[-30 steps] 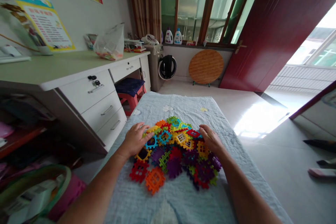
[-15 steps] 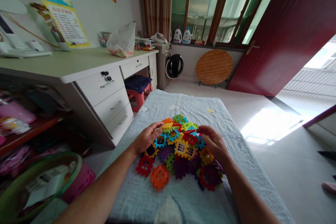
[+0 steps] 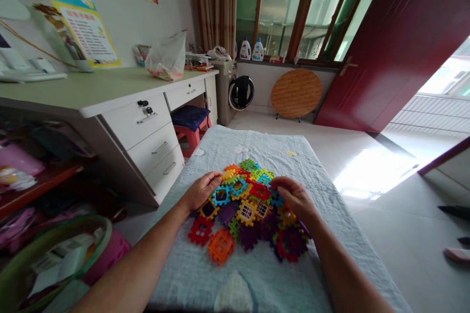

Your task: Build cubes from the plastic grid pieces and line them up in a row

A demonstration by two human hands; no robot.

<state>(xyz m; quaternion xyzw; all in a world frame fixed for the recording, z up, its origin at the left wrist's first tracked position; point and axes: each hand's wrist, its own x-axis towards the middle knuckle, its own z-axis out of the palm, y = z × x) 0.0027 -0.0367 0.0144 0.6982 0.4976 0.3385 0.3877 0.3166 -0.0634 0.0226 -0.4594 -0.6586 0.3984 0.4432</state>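
A heap of colourful plastic interlocking pieces lies on the cloth-covered table (image 3: 235, 286). An orange piece (image 3: 221, 246) and a red piece (image 3: 200, 230) lie at its near left edge, and yellow window-like pieces (image 3: 246, 212) show in the middle. My left hand (image 3: 203, 190) is at the heap's left side, its fingers closed together beside a yellow piece (image 3: 227, 174); whether it grips that piece is unclear. On the right side my right hand (image 3: 295, 197) curves over the heap, fingertips near a red piece (image 3: 260, 190), thumb and fingers apart.
On the left stand a desk (image 3: 121, 89) with drawers and a basket (image 3: 99, 254). A red stool (image 3: 193, 138) is beyond the table's left edge. Farther back are a washing machine (image 3: 224, 93), a round wooden board (image 3: 296, 93) and a red door (image 3: 382, 44).
The whole view has shifted slightly, so things sit a little farther left. Both hands stay at the sides of the heap, and the pieces keep nearly the same arrangement.
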